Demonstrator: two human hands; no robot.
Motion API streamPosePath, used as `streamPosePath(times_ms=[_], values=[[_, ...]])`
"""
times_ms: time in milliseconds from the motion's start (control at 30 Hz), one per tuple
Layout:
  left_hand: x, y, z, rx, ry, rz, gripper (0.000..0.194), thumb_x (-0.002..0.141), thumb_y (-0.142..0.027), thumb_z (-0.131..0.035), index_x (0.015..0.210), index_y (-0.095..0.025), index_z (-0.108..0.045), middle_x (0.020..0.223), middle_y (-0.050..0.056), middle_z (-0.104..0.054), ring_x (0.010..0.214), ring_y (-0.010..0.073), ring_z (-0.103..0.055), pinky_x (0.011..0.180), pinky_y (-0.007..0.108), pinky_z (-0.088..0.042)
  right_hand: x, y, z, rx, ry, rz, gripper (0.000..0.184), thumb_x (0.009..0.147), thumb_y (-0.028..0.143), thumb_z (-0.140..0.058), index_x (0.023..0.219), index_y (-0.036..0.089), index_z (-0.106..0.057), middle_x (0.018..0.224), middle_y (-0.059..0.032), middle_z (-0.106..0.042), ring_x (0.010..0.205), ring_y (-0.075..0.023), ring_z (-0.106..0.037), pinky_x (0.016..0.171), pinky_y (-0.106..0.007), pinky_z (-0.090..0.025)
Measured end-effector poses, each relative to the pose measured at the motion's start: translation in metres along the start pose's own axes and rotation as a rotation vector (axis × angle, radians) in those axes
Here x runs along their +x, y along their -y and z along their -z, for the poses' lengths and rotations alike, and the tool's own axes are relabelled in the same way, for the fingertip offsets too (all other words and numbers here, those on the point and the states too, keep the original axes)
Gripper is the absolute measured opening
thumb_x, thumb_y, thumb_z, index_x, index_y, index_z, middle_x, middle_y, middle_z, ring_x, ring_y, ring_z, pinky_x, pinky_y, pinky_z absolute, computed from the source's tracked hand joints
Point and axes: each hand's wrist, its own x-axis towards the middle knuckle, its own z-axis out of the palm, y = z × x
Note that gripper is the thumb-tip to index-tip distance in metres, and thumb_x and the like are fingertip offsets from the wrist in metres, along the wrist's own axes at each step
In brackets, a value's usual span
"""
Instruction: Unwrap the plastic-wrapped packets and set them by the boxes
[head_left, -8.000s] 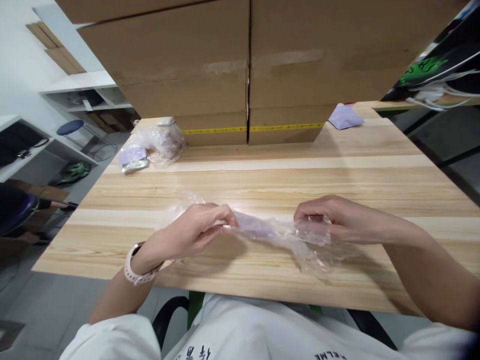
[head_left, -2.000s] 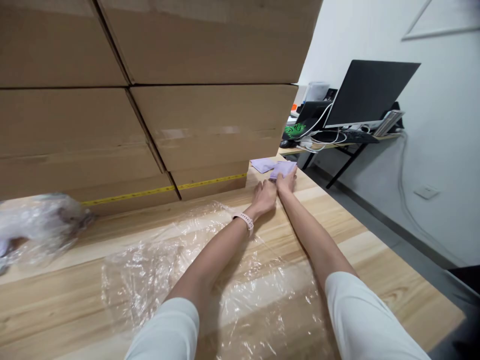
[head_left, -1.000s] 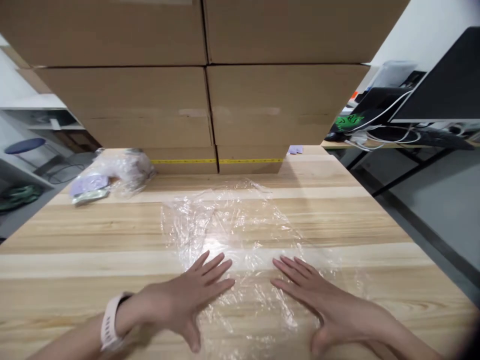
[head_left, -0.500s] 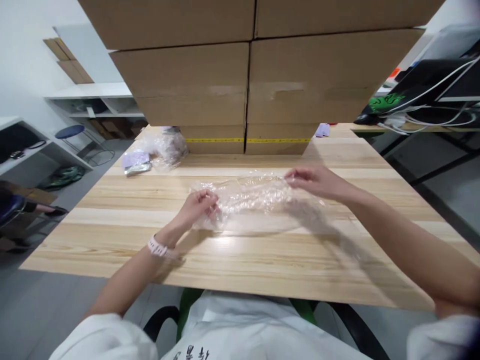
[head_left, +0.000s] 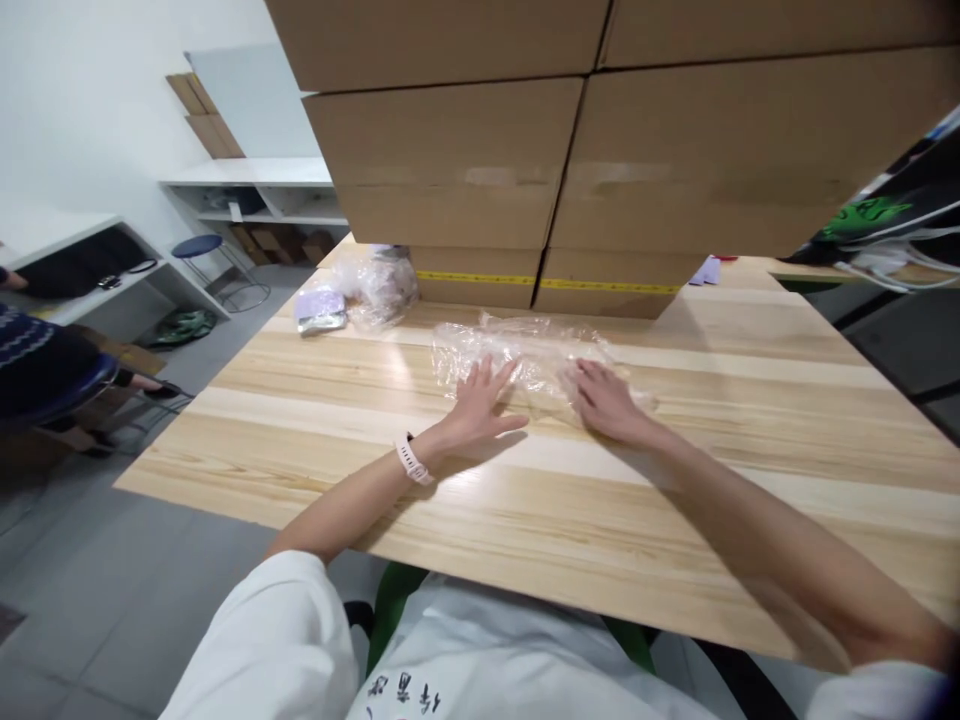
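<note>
Head view shows a clear plastic film (head_left: 536, 345) lying crumpled on the wooden table (head_left: 487, 510), in front of the stacked cardboard boxes (head_left: 435, 160). Its long axis runs left to right, roughly along the line of the boxes; no print can be made out on it.

The left hand (head_left: 480, 402) has its grip open, fingers spread and pointing away from the body, at the film's near edge. The right hand (head_left: 606, 400) rests on the film's right part, its grip also open, palm down, fingers pointing forward and toward the left.

Dark characters sit on the white shirt (head_left: 487, 655), too partly shown to read with certainty. Green lettering (head_left: 866, 215) stands on a dark item at the far right, also unclear. A yellow measuring tape (head_left: 472, 279) runs across the lower boxes, its marks too small to read.

Toward the table's far left lies a bundle in clear plastic (head_left: 381, 290), with a purple packet (head_left: 319, 303) just beside it. Purple pieces (head_left: 706, 270) lie right of the boxes. A pale wristband (head_left: 412, 461) circles the left wrist.
</note>
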Motion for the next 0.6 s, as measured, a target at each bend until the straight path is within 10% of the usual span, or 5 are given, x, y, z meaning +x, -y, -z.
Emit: streamPosePath(times_ms=[200, 300, 600], values=[[-0.008, 0.027, 0.007, 0.020, -0.032, -0.134, 0.033, 0.086, -0.041, -0.071, 0.111, -0.022, -0.066, 0.123, 0.013, -0.068, 0.121, 0.0328, -0.060, 0.109, 0.050, -0.043, -0.018, 0.084, -0.042, 0.277, 0.371, 0.557, 0.049, 0.098, 0.025, -0.047, 0.146, 0.026, -0.057, 0.142, -0.0080, -0.064, 0.128, -0.0290, -0.060, 0.109, -0.051, -0.049], [-0.039, 0.050, 0.034, -0.076, -0.081, -0.075, 0.012, 0.084, -0.026, -0.060, 0.095, -0.021, -0.060, 0.094, 0.005, -0.068, 0.088, 0.0235, -0.063, 0.083, 0.036, -0.049, -0.022, 0.106, -0.045, 0.344, 0.387, 0.634, 0.049, 0.101, 0.026, -0.050, 0.150, 0.027, -0.054, 0.142, -0.0077, -0.065, 0.128, -0.0276, -0.062, 0.108, -0.050, -0.051], [-0.112, 0.152, 0.160, 0.559, -0.337, 0.736, 0.014, 0.078, -0.011, -0.061, 0.090, -0.020, -0.061, 0.098, 0.006, -0.060, 0.075, 0.0224, -0.057, 0.070, 0.030, -0.035, -0.010, 0.091, -0.085, 0.189, 0.080, 0.720, 0.034, 0.106, 0.025, -0.044, 0.132, 0.022, -0.065, 0.141, -0.0132, -0.065, 0.131, -0.0279, -0.057, 0.108, -0.054, -0.050]])
